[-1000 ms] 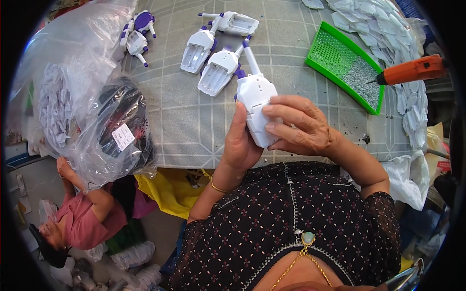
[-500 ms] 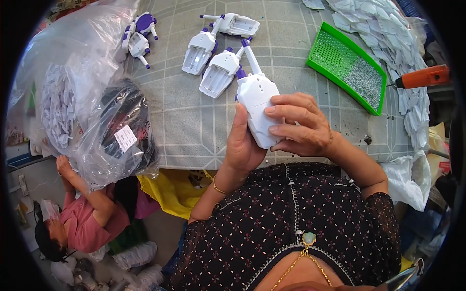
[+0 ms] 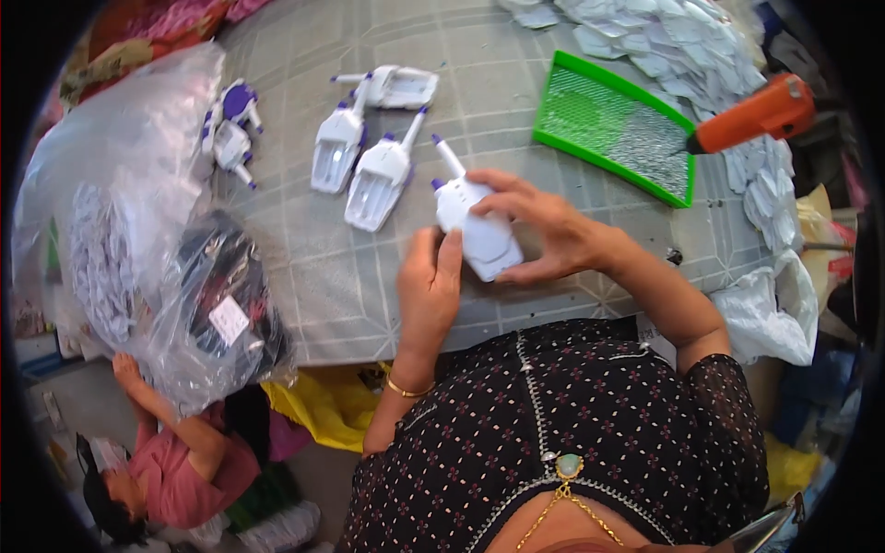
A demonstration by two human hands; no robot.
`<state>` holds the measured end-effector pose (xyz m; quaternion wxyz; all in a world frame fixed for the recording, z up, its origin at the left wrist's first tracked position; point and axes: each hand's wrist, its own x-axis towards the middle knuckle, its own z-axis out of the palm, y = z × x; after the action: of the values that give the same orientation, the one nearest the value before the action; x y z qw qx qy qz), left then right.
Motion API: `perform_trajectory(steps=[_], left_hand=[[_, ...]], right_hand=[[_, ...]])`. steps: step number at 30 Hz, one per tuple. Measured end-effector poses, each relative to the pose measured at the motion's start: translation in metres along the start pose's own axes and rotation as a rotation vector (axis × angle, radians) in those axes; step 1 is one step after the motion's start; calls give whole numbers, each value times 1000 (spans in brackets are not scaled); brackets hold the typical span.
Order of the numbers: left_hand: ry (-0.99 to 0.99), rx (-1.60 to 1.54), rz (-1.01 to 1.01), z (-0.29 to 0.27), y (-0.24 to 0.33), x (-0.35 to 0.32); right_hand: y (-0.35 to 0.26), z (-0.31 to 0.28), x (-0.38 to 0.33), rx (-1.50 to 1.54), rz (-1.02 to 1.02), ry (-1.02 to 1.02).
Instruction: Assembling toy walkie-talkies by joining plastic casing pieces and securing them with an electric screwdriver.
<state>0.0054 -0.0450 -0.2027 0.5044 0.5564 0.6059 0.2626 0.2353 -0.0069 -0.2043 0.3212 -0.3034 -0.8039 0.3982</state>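
A white toy walkie-talkie casing with a purple-tipped antenna is held up over the table's near part, its smooth face showing. My left hand is closed at its left edge, thumb against the side; the other fingers are mostly hidden. My right hand spans it from the right, fingertips near its top and thumb at the lower corner. Just beyond lie similar casings, hollow sides up: one nearest, one to its left and one behind.
Small white-and-purple pieces lie further left. A green tray holds small metal screws; an orange electric screwdriver points over its right side. White parts pile up behind. Clear plastic bags fill the left, beside a person in pink.
My right fingers have moved up the casing toward its antenna. My left hand has shifted from cupping underneath to its left edge. The whole view has shifted slightly; the screwdriver now overlaps the tray.
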Motion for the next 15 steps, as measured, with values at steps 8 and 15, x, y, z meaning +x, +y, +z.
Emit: perform_trajectory(steps=[8,15], left_hand=[[166,555,681,5,-6,-6],[233,693,746,11,-11,-10]], right_hand=[[-15,-1,-17,-498,-164,53],[-74,-97,-78,-602,-127,1169]])
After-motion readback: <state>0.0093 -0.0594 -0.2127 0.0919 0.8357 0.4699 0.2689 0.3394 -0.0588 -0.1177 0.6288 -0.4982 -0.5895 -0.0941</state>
